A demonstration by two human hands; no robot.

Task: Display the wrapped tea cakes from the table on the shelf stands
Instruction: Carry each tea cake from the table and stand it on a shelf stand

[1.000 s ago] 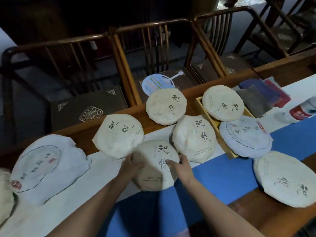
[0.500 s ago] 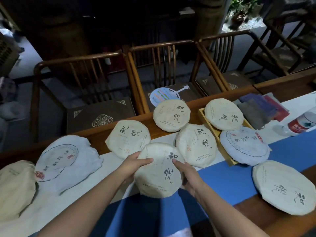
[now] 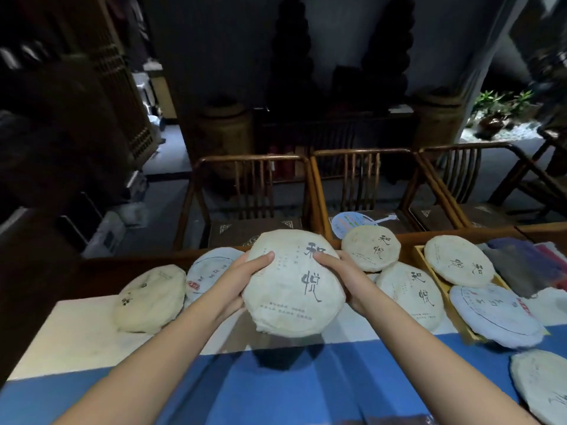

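A round tea cake (image 3: 294, 286) in pale paper with black calligraphy is lifted above the table, its face tilted toward me. My left hand (image 3: 245, 277) grips its left edge and my right hand (image 3: 340, 277) grips its right edge. Several other wrapped tea cakes lie on the table: a cream one (image 3: 150, 299) at the left, a whiter one (image 3: 211, 271) partly hidden behind my left hand, two with the same calligraphy (image 3: 371, 246) (image 3: 411, 299) at the right. No shelf or stand is in view.
A wooden tray (image 3: 420, 256) at the right holds two more cakes (image 3: 458, 265) (image 3: 494, 317); another cake (image 3: 543, 388) lies at the lower right. Folded cloths (image 3: 521, 265) sit beyond the tray. The table has a white and blue runner (image 3: 214, 388). Wooden chairs (image 3: 254, 194) line its far side.
Both hands have lifted the tea cake off the table, higher and closer to me. My view has swung up and to the left, showing more of the dark room.
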